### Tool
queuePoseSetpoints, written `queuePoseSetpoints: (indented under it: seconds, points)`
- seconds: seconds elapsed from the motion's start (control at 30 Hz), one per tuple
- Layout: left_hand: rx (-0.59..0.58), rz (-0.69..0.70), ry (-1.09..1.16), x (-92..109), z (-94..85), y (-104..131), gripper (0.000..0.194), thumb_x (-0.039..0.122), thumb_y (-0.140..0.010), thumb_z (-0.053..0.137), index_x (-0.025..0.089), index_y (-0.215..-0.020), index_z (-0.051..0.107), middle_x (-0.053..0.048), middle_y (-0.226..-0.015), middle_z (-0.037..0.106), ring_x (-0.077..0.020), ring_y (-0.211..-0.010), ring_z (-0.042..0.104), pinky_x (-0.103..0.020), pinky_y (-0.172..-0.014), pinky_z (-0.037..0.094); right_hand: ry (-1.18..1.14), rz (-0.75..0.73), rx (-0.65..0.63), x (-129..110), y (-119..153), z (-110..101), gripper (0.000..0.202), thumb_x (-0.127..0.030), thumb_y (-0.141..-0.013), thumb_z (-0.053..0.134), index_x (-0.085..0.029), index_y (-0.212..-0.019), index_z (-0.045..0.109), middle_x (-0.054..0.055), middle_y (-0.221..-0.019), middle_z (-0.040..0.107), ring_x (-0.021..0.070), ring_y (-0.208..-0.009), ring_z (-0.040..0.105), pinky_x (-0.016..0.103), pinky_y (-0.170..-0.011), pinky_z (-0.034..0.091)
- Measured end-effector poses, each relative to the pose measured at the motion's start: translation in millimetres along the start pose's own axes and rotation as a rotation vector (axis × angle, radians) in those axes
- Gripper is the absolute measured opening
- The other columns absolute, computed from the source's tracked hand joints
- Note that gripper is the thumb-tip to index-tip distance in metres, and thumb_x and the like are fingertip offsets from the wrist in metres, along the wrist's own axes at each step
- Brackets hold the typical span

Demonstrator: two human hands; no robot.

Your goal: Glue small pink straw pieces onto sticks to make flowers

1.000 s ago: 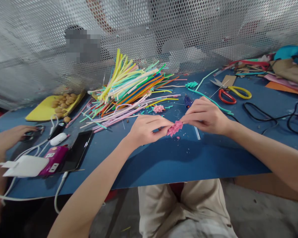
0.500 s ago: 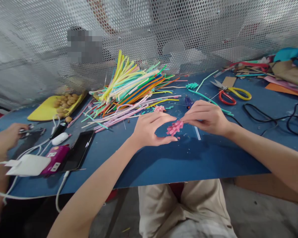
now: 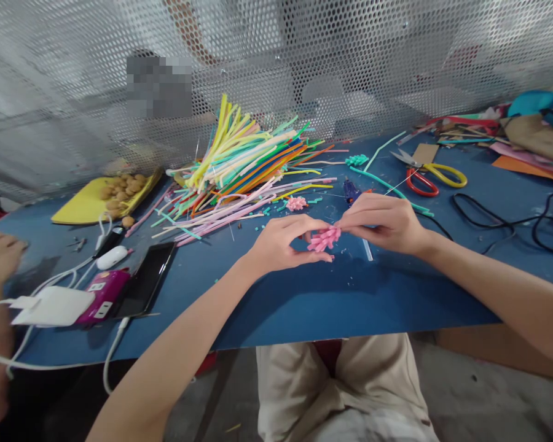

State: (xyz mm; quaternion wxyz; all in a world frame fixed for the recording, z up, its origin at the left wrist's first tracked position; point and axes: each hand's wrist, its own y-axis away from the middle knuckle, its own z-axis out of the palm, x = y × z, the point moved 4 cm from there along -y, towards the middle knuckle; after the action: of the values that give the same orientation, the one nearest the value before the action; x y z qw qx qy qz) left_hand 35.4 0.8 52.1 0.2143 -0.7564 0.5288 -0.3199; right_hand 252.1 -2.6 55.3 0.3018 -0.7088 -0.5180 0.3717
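My right hand [image 3: 382, 222] pinches a pink flower-like cluster of short pieces [image 3: 325, 238] at its upper right end. A thin pale wire or thread runs from behind these fingers up toward the scissors. Around the cluster's left side curves my left hand [image 3: 288, 244], thumb and index finger apart above and below it. Whether its inner fingers touch the cluster is hard to see. Just beyond my right fingers lies a dark blue glue gun [image 3: 350, 191], partly covered, with a clear glue stick [image 3: 367, 250] nearer me. A paler pink cluster [image 3: 296, 203] rests on the table behind my left hand.
A heap of coloured pipe cleaners [image 3: 249, 156] lies at the back. Scissors [image 3: 435, 175], a teal cluster [image 3: 357, 160] and a black cable [image 3: 498, 215] are to the right. Leftward are a phone [image 3: 147, 279], a white charger [image 3: 55, 306] and another person's hand [image 3: 0, 255].
My left hand's fingers have come closer around the pink cluster, which my right hand still pinches. The other person's hand has drawn left, leaving small metal pieces on the table.
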Motion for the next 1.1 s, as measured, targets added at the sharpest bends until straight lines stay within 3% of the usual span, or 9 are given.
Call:
queuePoseSetpoints:
  seconds: [0.47,0.63,0.77,0.9,1.1]
  points:
    - [0.038,-0.022,-0.025,-1.8,-4.5,0.5,0.052,0.063,-0.083,0.075,0.018,-0.110,0.073,-0.002,-0.078,0.074,-0.0107,-0.062,0.064,-0.023,-0.065,0.053,0.043,0.009,-0.025,4.3,0.4,0.3,0.021,-0.015,-0.094,0.068,-0.025,-0.109,0.079,0.002,-0.090,0.079,0.0151,-0.079,0.070,0.033,-0.076,0.057]
    - [0.053,-0.041,0.013,-2.8,-8.1,2.8,0.060,0.069,-0.085,0.070,0.020,-0.119,0.071,-0.004,-0.090,0.076,-0.0122,-0.069,0.066,-0.027,-0.067,0.056,0.056,0.066,-0.004,6.5,0.5,-0.9,0.017,-0.017,-0.094,0.070,-0.025,-0.106,0.079,0.002,-0.087,0.080,0.0150,-0.074,0.071,0.034,-0.073,0.056]
    - [0.210,-0.063,-0.037,-2.4,-15.0,4.1,0.033,0.048,-0.099,0.060,0.019,-0.113,0.070,-0.005,-0.092,0.076,-0.0098,-0.066,0.065,-0.025,-0.066,0.056,0.103,0.084,0.042,8.7,0.8,-3.3,0.015,-0.016,-0.092,0.072,-0.024,-0.102,0.079,0.002,-0.087,0.080,0.0158,-0.075,0.072,0.036,-0.075,0.055]
    - [0.346,-0.024,-0.140,0.5,-19.0,4.4,0.009,0.028,-0.094,0.067,0.020,-0.096,0.069,-0.002,-0.087,0.075,-0.0097,-0.070,0.067,-0.023,-0.065,0.056,0.105,0.094,0.083,11.2,2.1,-4.4,0.015,-0.015,-0.093,0.070,-0.026,-0.100,0.079,0.001,-0.090,0.080,0.0167,-0.079,0.073,0.037,-0.077,0.056]
    - [0.275,0.100,-0.093,7.7,-14.5,3.0,0.010,0.025,-0.091,0.071,0.021,-0.099,0.069,-0.002,-0.089,0.076,-0.0094,-0.069,0.067,-0.021,-0.062,0.055,0.127,0.057,0.070,8.9,4.5,-3.4,0.018,-0.012,-0.091,0.072,-0.026,-0.101,0.077,0.001,-0.091,0.079,0.0167,-0.082,0.072,0.037,-0.079,0.055]
